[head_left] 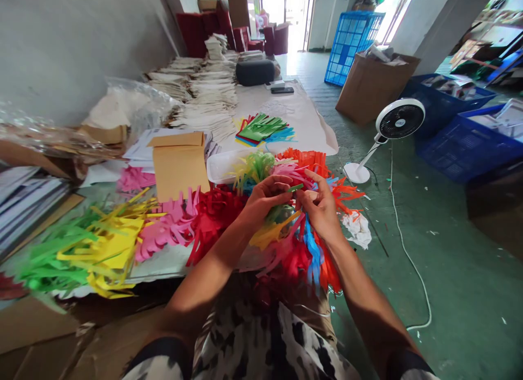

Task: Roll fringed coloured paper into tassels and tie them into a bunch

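Note:
Over the table's near right corner, my left hand [267,195] and my right hand [321,208] come close together. Between their fingertips is a small, narrow green paper strip [295,188], pinched from both sides. Just beneath my hands hangs a bundle of fringed tissue paper in several colours, with blue fringe [312,254], orange fringe [345,193] and yellow fringe [272,235]. Its lower ends drop past the table edge toward my lap. Light green fringe [259,164] stands up behind my left hand, by a white plastic tray [218,168].
Fringed paper in red [216,213], pink [169,224], yellow [116,249] and green [61,254] lies leftward along the table. Behind are a brown cardboard piece [181,170], paper stacks [212,96] and a phone [281,90]. A white fan [399,121] stands on the floor at right, near blue crates [476,145].

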A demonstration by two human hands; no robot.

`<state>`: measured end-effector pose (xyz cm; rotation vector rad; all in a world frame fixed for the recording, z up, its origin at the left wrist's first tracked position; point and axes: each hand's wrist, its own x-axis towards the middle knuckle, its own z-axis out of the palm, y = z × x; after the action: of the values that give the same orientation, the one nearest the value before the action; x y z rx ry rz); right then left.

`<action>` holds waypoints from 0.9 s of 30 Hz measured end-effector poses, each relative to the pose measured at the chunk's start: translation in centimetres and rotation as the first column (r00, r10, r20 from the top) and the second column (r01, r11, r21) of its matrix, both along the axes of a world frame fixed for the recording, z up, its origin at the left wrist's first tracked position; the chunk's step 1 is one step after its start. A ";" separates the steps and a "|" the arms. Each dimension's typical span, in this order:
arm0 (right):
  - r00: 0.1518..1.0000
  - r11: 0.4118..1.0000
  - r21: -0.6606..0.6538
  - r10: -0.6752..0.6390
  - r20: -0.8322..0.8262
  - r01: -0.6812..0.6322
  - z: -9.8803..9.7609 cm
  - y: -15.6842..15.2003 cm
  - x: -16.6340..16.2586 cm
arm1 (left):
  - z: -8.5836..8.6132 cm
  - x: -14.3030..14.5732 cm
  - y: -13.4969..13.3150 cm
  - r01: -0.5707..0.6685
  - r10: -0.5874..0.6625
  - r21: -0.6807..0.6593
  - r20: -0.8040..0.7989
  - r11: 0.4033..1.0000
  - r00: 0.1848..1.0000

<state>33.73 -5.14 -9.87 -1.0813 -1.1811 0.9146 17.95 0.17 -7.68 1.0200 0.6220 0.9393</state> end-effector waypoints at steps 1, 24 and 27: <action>1.000 1.000 -0.001 -0.001 0.009 0.001 0.0 0.0 0.0 | -0.1 0.0 -0.1 0.004 -0.004 0.020 -0.008 1.000 1.000; 0.986 0.998 -0.034 0.063 0.156 -0.059 -0.5 -0.8 0.8 | -1.4 -0.5 -1.8 0.068 0.122 0.550 -0.301 0.832 0.946; 0.982 0.999 0.000 0.042 0.186 -0.043 -0.6 -0.7 0.8 | -1.3 -0.7 -2.0 0.113 0.166 0.640 -0.358 0.760 0.919</action>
<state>34.58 -5.82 -10.50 -1.1613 -1.3635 0.8579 17.22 -1.82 -8.93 1.8768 0.6532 1.0061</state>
